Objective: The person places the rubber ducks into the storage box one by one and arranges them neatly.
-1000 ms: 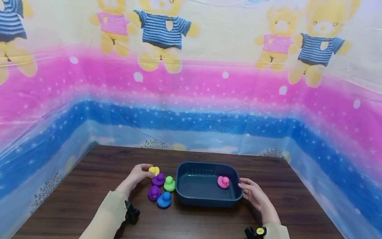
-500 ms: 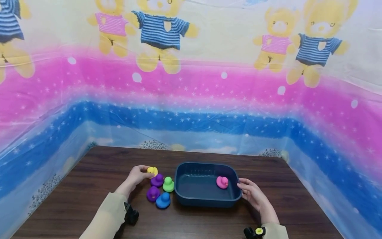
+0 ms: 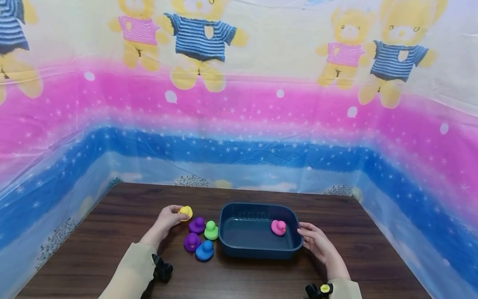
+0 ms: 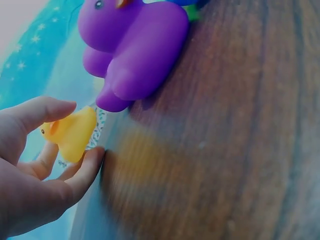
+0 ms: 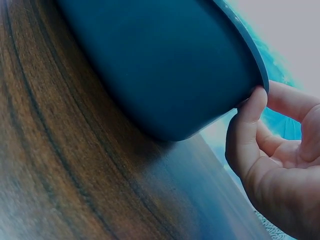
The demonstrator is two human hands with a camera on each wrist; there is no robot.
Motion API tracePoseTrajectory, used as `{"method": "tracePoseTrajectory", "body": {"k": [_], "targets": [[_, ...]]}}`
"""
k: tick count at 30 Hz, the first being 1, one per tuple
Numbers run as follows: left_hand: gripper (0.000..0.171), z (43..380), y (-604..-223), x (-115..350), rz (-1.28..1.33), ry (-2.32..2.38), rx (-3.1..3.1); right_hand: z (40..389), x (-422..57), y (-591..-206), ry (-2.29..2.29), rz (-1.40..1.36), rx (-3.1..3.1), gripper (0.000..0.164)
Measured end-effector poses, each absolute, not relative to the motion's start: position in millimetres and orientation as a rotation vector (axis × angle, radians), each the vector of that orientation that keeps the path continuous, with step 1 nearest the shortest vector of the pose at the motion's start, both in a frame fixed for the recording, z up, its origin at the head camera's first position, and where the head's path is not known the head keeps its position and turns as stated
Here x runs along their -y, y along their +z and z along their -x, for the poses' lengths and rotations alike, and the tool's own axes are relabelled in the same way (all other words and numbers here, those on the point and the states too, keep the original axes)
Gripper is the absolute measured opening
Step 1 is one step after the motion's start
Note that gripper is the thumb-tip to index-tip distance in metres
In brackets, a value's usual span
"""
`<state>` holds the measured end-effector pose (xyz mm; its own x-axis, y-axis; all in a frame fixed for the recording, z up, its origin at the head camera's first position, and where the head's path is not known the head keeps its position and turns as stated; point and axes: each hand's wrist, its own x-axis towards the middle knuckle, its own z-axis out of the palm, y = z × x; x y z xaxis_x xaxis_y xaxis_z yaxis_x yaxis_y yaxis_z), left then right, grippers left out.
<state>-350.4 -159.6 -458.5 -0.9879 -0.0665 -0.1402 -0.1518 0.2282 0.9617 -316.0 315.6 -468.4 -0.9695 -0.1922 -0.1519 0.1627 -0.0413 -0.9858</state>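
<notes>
My left hand pinches a yellow rubber duck between thumb and fingers, left of the bin. In the left wrist view this yellow duck appears tilted, and a purple duck stands beyond it. On the table in the head view, two purple ducks, one farther back and one nearer, sit close to a green duck and a blue duck. My right hand grips the rim of the dark blue bin at its right end. A pink duck sits inside.
The brown wooden table carries everything. A patterned curtain with bears hangs behind and around it. The green and blue ducks sit close to the bin's left wall. Each wrist wears a small black camera.
My left hand has drawn the yellow duck a little left, away from the back purple duck. The right hand stays at the bin's rim, and the bin and other ducks keep their places.
</notes>
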Motion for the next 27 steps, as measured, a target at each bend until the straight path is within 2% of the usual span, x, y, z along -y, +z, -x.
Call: {"method": "tracePoseTrajectory", "body": {"k": [12,27], "targets": [[0.063,348,-457,165,0.244,2.015,-2.246,316,-317,-470,-2.104,0.049,-1.988,0.031],[0.060,345,-445,153,0.218,2.102,-2.228,315,-314,-470,-2.133,0.023,-1.979,0.025]]}}
